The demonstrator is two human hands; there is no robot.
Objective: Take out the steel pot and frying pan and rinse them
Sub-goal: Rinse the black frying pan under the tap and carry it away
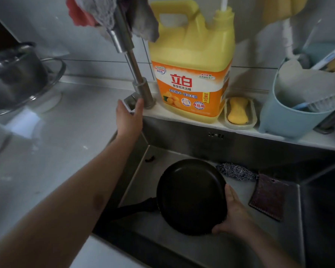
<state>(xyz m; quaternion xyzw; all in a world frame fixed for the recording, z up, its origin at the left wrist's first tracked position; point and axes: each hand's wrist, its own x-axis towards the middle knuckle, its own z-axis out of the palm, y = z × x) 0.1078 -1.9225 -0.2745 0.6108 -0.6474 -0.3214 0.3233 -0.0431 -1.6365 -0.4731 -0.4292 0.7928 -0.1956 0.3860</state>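
Frying pan (190,196): black, inside the steel sink (230,149), handle pointing left. Right hand (233,215): fingers and thumb curled round the pan's right rim. Left hand (129,117): wrapped around the faucet lever (132,99). Steel pot (12,74): on the counter (66,142) at far left. Yellow detergent jug (191,60): behind the sink, beside the faucet.
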